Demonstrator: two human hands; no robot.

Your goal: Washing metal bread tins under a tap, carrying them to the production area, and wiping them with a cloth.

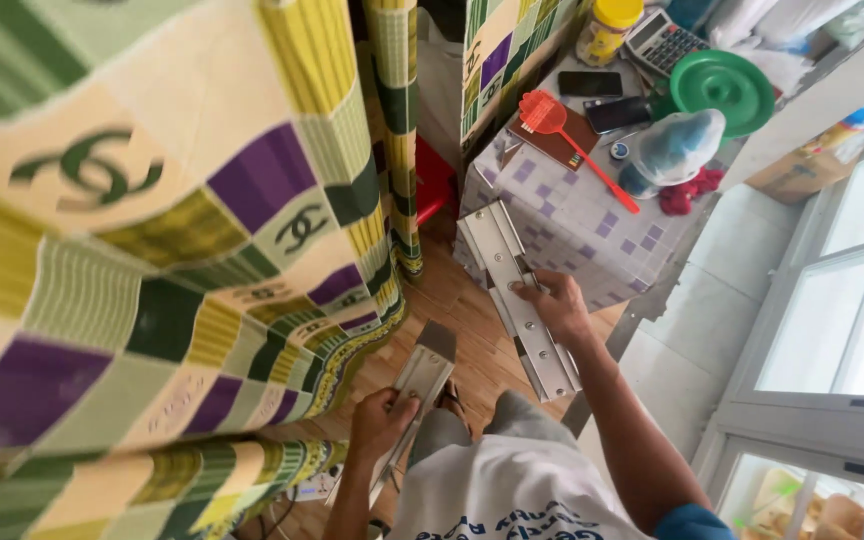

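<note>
Head view: the left hand (380,418) grips a short metal bracket (420,378) above the wooden floor; the right hand (555,303) grasps a longer metal rail (518,295) leaning against the bench (577,225). On the bench, a yellow-lidded jar (607,28) stands beside a green lid (723,90)

Curtain (152,250) at left, table (572,230) at right, swatter (577,150) and lid (722,90) on the table.
</note>
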